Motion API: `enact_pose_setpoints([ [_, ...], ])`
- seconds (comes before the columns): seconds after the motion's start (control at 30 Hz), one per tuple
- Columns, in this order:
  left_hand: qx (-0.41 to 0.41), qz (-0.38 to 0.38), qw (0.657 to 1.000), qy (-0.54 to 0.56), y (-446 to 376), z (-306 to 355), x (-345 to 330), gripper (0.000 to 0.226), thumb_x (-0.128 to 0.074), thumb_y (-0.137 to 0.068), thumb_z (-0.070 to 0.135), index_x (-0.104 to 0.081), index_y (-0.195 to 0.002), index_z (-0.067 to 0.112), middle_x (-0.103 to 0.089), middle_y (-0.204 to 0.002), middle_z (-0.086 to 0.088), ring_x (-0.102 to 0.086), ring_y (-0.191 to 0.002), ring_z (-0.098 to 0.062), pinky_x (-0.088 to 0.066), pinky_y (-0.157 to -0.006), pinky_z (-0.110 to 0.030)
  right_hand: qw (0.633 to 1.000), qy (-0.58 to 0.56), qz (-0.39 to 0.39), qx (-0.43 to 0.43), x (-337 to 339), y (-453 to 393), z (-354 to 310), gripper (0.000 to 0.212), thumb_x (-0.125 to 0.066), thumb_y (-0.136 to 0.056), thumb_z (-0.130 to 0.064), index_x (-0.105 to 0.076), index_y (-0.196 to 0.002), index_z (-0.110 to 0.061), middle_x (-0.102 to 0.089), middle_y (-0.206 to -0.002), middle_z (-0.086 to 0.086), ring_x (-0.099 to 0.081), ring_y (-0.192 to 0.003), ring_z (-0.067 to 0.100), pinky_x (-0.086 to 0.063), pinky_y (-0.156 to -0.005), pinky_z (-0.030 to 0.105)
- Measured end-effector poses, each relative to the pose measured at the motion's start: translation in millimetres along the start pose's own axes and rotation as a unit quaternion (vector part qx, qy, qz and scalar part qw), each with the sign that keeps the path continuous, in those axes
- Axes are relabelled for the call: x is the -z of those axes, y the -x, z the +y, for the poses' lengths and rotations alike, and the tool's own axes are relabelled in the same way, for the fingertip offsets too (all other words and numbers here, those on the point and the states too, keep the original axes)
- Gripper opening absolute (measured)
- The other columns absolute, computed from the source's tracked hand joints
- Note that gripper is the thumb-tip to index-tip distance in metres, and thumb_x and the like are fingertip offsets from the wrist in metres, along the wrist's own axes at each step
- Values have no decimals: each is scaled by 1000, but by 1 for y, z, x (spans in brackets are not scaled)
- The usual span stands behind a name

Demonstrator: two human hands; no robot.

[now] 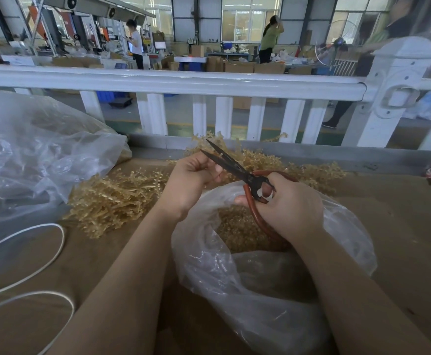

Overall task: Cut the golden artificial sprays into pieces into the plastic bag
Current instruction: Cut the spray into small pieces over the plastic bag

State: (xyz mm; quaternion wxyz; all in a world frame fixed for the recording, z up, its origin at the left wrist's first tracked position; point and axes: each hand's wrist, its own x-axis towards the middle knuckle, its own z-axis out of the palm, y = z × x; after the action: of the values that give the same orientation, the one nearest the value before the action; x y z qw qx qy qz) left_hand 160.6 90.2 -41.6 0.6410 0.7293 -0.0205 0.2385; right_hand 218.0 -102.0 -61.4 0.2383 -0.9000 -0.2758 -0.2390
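My right hand (290, 208) grips the red-brown handles of black scissors (231, 163), whose blades stand apart and point up-left. My left hand (192, 179) is curled into a fist right at the blades; whatever it pinches is hidden by its fingers. Both hands hover over the mouth of a clear plastic bag (247, 285) holding small golden cut pieces (237, 230). Golden artificial sprays lie in a pile (114, 198) on the table to the left, and more sprays (306, 170) lie behind the hands.
A large crumpled plastic bag (37, 155) with golden material sits at the far left. White cord loops (42, 254) lie on the brown table (401, 226). A white railing (183, 83) runs behind the table. People work in the hall beyond.
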Motion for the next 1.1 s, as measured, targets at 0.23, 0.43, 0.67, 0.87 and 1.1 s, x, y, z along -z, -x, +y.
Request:
enact_pose_setpoints([
  [0.23,-6,-10,1000,12,-1,-4,2,9,-55,-94,-4,-61,-92,-10,-60,-69,3,-55,-78,-21,-48,-69,-19,1000,-12,8,11,0,1,0,68,-40,-69,-94,-61,-87,-32,-60,-71,-17,-50,-59,4,-35,-51,11],
  [0.43,-1,-13,1000,13,0,-3,1,17,-54,-95,-5,-55,-100,-21,-57,-77,-8,-55,-75,-17,-47,-68,-18,1000,-23,9,8,2,1,-1,70,-39,-68,-94,-59,-85,-29,-54,-62,-17,-48,-53,0,-39,-49,17],
  [0.67,16,-16,999,33,1,0,-2,13,-53,-95,-7,-58,-99,-18,-59,-66,4,-59,-64,-5,-46,-62,-14,1000,-20,-4,-3,3,-1,-1,80,-39,-68,-93,-66,-97,-24,-49,-62,-20,-46,-55,0,-38,-50,16],
  [0.87,19,-16,999,45,2,1,-3,12,-53,-95,-6,-59,-100,-16,-61,-68,3,-60,-63,-4,-46,-61,-13,1000,-16,-1,-2,3,-1,-1,86,-34,-67,-95,-67,-97,-22,-60,-69,-15,-55,-60,7,-50,-55,23],
  [1.1,25,-20,998,54,3,4,-4,21,-57,-94,-1,-65,-79,10,-65,-67,4,-60,-64,-5,-47,-62,-14,997,-76,3,-32,0,1,-1,67,-52,-67,-89,-65,-83,-25,-57,-62,-15,-53,-59,0,-45,-53,19],
])
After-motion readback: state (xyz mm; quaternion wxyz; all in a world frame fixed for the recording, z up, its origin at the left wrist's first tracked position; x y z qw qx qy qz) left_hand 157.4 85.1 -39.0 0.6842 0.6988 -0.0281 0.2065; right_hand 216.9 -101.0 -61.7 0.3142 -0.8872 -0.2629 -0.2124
